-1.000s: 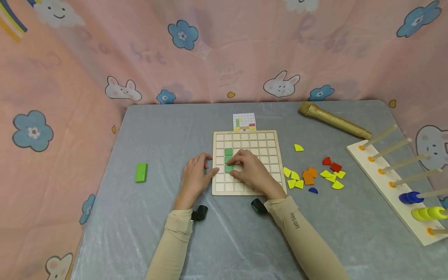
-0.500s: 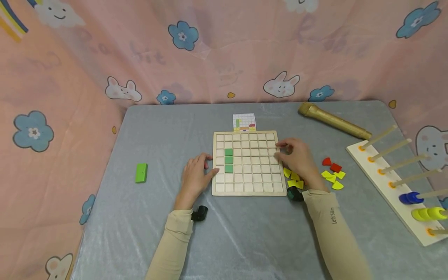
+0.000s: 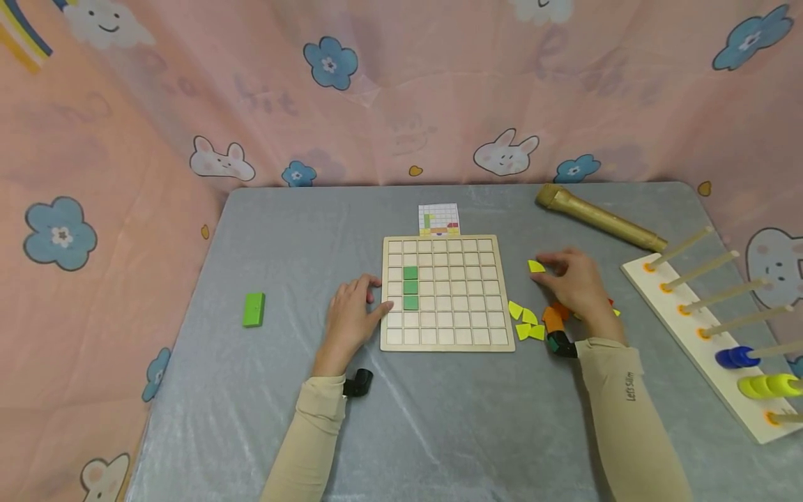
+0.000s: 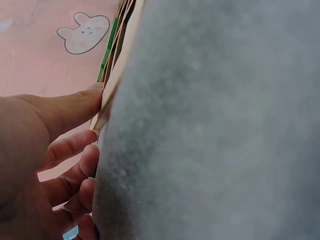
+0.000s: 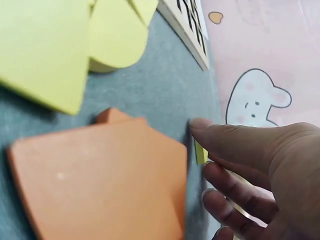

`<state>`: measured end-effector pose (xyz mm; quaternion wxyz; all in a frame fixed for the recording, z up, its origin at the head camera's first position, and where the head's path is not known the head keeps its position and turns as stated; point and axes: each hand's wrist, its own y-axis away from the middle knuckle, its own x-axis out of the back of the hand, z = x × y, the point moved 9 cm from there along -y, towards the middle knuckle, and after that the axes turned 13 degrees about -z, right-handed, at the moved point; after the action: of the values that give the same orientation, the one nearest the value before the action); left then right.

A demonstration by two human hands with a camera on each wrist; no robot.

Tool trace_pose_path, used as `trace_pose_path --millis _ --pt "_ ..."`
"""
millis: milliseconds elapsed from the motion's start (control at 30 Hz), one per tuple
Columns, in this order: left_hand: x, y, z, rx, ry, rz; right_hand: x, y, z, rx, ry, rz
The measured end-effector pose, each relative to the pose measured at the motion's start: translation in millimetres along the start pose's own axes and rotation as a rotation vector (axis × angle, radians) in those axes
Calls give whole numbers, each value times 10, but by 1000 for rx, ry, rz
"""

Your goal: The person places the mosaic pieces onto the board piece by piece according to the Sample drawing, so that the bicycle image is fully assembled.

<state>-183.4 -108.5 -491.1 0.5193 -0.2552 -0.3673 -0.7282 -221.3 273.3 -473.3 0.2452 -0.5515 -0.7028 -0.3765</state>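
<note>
Three green squares (image 3: 410, 287) sit on the board (image 3: 460, 319) — orange pieces (image 5: 105, 180) lie off it — left hand (image 3: 353, 314) resting relaxed at its edge, right hand (image 3: 576, 284) pinching a yellow piece (image 3: 536, 265).

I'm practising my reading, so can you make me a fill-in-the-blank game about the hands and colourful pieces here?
1. The grid board holds ____ green squares.
2. In the head view, the left hand touches the grid board's ____ side.
3. The right hand is right at a small piece coloured ____.
4. Left of the left hand lies a loose block coloured ____.

Missing words: three; left; yellow; green.
</note>
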Motion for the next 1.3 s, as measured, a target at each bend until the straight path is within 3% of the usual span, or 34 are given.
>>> trace_pose_path --millis 767,1000,1300 --pt "4 9 6 -8 5 4 -66 6 -59 59 24 113" --pt "5 13 6 -7 5 4 -214 -54 -339 112 23 82" --pt "0 5 -5 1 1 5 -526 -208 -869 191 -39 -40"
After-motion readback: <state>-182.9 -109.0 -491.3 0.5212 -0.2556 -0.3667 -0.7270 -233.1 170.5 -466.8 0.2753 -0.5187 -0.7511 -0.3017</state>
